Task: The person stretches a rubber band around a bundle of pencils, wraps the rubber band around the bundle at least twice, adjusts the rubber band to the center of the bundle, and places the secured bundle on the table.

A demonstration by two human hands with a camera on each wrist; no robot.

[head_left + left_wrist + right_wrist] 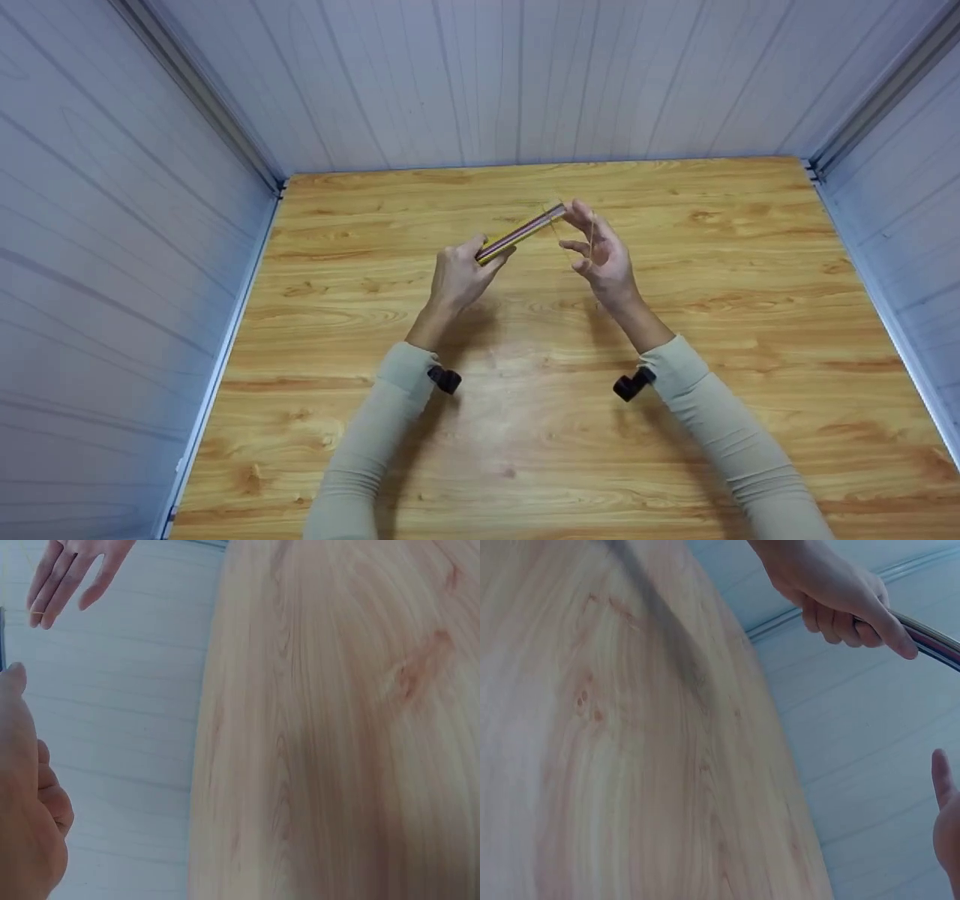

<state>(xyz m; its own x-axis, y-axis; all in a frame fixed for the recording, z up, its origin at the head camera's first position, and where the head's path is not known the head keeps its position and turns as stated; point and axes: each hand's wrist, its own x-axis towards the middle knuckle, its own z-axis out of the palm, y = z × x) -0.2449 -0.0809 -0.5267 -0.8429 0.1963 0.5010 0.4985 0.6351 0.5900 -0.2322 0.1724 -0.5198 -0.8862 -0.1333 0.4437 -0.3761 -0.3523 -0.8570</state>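
My left hand (459, 274) grips the lower end of a bundle of long, thin pencils (521, 233), with yellow, dark, red and pale stripes. The bundle slants up to the right, above the table. At its far end is my right hand (609, 266), palm inward, with a thin rubber band (592, 238) stretched over its spread fingers. The band's other side crosses near the bundle's tip. In the left wrist view the right hand's fingers (64, 585) are straight. The right wrist view shows the left thumb lying along the pencils (934, 643).
Below the hands lies a wood-grain table (510, 450). Pale panelled walls (480, 82) enclose it at the back, left and right. Each sleeved forearm carries a small black wrist camera (634, 384).
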